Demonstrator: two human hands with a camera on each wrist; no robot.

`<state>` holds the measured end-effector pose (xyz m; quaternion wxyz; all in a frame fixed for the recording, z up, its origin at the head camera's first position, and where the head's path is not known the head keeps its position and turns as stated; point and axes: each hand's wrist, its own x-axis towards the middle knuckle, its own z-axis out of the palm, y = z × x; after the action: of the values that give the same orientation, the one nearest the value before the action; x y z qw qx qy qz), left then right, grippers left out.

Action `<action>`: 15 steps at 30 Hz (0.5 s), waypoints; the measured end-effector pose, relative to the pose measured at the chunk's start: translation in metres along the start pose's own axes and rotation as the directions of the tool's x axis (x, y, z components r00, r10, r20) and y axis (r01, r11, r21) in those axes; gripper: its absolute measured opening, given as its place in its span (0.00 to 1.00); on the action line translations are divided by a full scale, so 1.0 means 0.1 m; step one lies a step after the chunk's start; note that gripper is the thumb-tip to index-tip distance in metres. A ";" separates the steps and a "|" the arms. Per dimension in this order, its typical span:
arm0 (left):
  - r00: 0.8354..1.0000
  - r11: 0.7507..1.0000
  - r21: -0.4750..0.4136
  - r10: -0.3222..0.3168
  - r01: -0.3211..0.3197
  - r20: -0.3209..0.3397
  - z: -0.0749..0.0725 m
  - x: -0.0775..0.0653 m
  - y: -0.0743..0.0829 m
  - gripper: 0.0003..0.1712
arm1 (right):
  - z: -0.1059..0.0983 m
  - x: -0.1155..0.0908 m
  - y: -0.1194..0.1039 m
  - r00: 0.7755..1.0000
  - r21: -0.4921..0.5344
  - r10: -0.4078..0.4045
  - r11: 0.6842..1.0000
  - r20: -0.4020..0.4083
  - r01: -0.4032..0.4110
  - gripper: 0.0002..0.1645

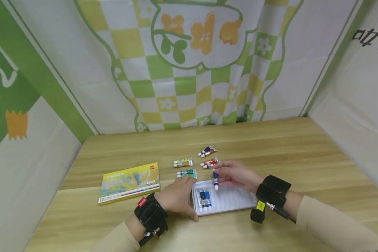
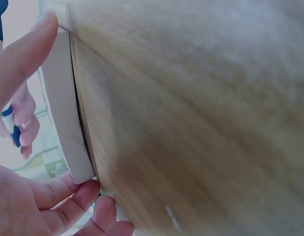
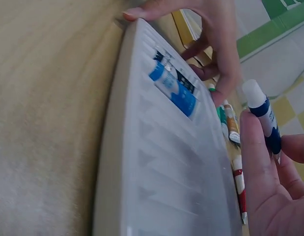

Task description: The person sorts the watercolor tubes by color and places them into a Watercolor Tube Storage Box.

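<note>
A white ribbed plastic tray (image 1: 236, 198) lies on the table with several paint tubes (image 1: 204, 200), blue, black and a silvery one, side by side at its left end. My left hand (image 1: 177, 196) holds that end, thumb at the near corner and fingers at the far one; the left wrist view shows the tray's side wall (image 2: 68, 113) between them. Above the tray, my right hand (image 1: 239, 175) pinches a dark blue paint tube (image 1: 215, 180) between thumb and fingers. Its white cap (image 3: 253, 92) points down in the head view.
Beyond the tray lie pairs of tubes: green (image 1: 187, 172), yellow and ochre (image 1: 183, 162), red and orange (image 1: 209, 162), purple and red-brown (image 1: 207, 151). A yellow paint box (image 1: 129, 182) lies flat to the left. A patterned curtain (image 1: 189, 87) hangs behind the table.
</note>
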<state>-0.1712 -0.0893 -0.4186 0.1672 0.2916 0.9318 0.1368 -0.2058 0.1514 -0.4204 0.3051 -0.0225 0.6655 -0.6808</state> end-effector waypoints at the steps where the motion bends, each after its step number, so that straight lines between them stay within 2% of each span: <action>1: 1.000 1.000 0.002 0.003 -0.003 -0.003 -0.01 0.00 0.00 0.66 | 0.02 -0.01 0.02 1.000 -0.003 -0.006 1.000 0.007 0.006 0.24; 7: 1.000 1.000 0.004 0.007 -0.007 -0.007 -0.02 0.01 0.00 0.65 | 0.11 -0.05 0.10 0.999 0.001 0.007 1.000 0.034 -0.007 0.23; 15: 1.000 1.000 0.001 -0.003 0.003 -0.010 0.00 -0.01 0.00 0.65 | 0.17 -0.10 0.16 0.998 -0.046 0.044 0.998 0.038 -0.042 0.21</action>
<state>-0.1703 -0.0898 -0.4183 0.1627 0.2895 0.9332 0.1375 -0.1841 0.1419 -0.4298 0.3321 -0.0283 0.6748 -0.6584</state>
